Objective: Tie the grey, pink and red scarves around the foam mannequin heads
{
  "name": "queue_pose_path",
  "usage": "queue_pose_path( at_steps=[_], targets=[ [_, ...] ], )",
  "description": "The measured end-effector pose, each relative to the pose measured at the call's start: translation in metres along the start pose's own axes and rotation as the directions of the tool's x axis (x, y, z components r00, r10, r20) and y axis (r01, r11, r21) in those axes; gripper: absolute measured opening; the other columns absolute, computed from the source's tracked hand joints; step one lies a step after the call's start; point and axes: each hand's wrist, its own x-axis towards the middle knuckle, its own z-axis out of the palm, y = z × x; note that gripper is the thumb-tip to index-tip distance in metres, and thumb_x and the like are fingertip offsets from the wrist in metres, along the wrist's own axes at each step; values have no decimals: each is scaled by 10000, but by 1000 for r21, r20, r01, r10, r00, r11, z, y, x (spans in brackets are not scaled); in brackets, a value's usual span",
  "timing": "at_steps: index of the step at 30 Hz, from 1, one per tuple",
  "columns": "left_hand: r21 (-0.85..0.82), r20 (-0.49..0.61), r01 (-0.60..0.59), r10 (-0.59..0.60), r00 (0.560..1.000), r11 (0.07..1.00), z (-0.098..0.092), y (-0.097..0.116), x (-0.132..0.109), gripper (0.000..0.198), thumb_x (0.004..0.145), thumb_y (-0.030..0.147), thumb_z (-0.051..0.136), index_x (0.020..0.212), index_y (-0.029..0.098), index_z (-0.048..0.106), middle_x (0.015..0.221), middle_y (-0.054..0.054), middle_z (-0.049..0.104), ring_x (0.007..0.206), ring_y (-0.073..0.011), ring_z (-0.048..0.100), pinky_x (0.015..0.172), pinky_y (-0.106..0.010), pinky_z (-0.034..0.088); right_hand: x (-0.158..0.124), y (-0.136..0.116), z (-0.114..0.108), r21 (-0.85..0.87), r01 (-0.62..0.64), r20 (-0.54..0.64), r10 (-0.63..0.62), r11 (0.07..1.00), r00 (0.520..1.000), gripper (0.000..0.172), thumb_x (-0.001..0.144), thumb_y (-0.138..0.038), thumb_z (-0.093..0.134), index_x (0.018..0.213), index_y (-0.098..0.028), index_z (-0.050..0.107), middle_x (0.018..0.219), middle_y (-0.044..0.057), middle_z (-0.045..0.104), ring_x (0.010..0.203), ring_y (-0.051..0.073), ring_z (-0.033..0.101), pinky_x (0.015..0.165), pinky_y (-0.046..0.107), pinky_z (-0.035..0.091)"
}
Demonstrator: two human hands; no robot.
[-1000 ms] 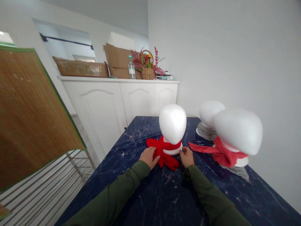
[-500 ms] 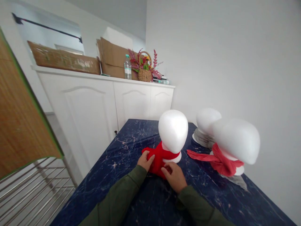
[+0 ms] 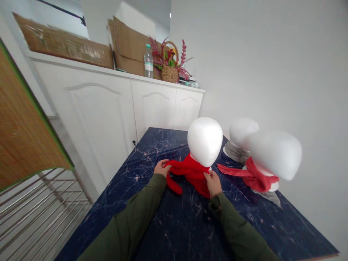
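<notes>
A white mannequin head (image 3: 205, 141) stands on the dark blue marbled table (image 3: 152, 145). Around its neck lies a bright red scarf (image 3: 194, 175), spread out in front and to the left. My left hand (image 3: 162, 168) pinches the scarf at its left part, with a loose end curling down below the fingers. On the other side, my right hand (image 3: 213, 183) grips the scarf just below the head's neck, its fingertips closed on the cloth.
At the right stand two more white heads, one with a coral scarf (image 3: 258, 179), one with a grey cloth (image 3: 235, 152). Behind are white cabinets (image 3: 98, 108) with boxes, a bottle (image 3: 148, 61) and a flower basket (image 3: 170, 73). A metal rack (image 3: 54, 203) is at left.
Both hands have moved apart and now stretch the scarf between them. My right hand, earlier with fingers apart, has closed on the cloth. The view has tilted down slightly.
</notes>
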Motion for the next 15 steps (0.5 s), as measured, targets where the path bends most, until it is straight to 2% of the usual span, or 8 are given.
queue_pose_path(
  at_steps=[3, 5, 7, 9, 10, 12, 14, 15],
  targets=[
    [49, -79, -30, 34, 996, 998, -3, -3, 7, 205, 568, 115, 567, 763, 144, 508, 578, 6, 568, 506, -105, 547, 511, -227, 460, 11, 5, -13, 8, -14, -57, 14, 1000, 998, 277, 616, -385, 550, 777, -187, 443, 527, -50, 496, 439, 105, 456, 443, 228, 365],
    [107, -130, -54, 68, 989, 993, -7, -4, 10, 192, 581, 126, 554, 769, 143, 519, 672, -27, 590, 636, -142, 583, 633, -285, 485, 15, 5, -20, -34, 12, -73, -15, 999, 997, 332, 588, -375, 573, 833, -180, 463, 572, -34, 523, 485, 116, 486, 487, 242, 395],
    [180, -178, -84, 117, 977, 980, -14, -2, 12, 237, 578, 127, 545, 814, 143, 528, 791, -56, 595, 785, -183, 582, 761, -353, 461, 18, 4, -27, -171, 73, -69, -85, 983, 994, 413, 559, -371, 595, 903, -168, 489, 712, 17, 580, 622, 150, 545, 604, 281, 437],
    [251, -196, -130, 182, 964, 959, -19, 3, 11, 333, 546, 108, 551, 876, 150, 535, 930, -70, 578, 943, -219, 533, 883, -397, 388, 20, 2, -33, -373, 147, -46, -177, 916, 983, 500, 549, -393, 605, 976, -151, 509, 919, 83, 589, 841, 203, 550, 769, 332, 419],
    [301, -168, -184, 243, 955, 936, -19, 6, 8, 378, 535, 103, 554, 909, 155, 538, 994, -73, 562, 1006, -231, 498, 930, -403, 344, 21, 1, -35, -459, 167, -38, -207, 872, 978, 544, 559, -412, 599, 1020, -137, 508, 1023, 114, 562, 952, 229, 515, 844, 355, 380],
    [406, -14, -353, 392, 920, 843, -13, 9, -1, 418, 548, 125, 557, 965, 156, 541, 1079, -81, 535, 1076, -241, 447, 979, -394, 287, 23, -1, -37, -543, 153, -37, -205, 826, 978, 619, 597, -434, 569, 1111, -101, 474, 1167, 157, 481, 1105, 266, 413, 944, 397, 277],
    [452, 191, -514, 484, 854, 729, 2, 8, -17, 414, 609, 189, 544, 1019, 134, 529, 1120, -112, 518, 1094, -248, 437, 982, -390, 281, 25, -1, -34, -529, 100, -35, -139, 843, 990, 630, 647, -417, 525, 1180, -96, 424, 1228, 163, 429, 1161, 279, 354, 984, 447, 176],
    [450, 272, -559, 489, 829, 696, 12, 5, -25, 424, 640, 229, 535, 1048, 116, 516, 1137, -135, 507, 1100, -257, 433, 978, -396, 284, 27, 0, -32, -498, 76, -26, -103, 864, 994, 609, 669, -395, 504, 1202, -117, 406, 1237, 148, 426, 1170, 277, 344, 990, 472, 131]
  ],
)
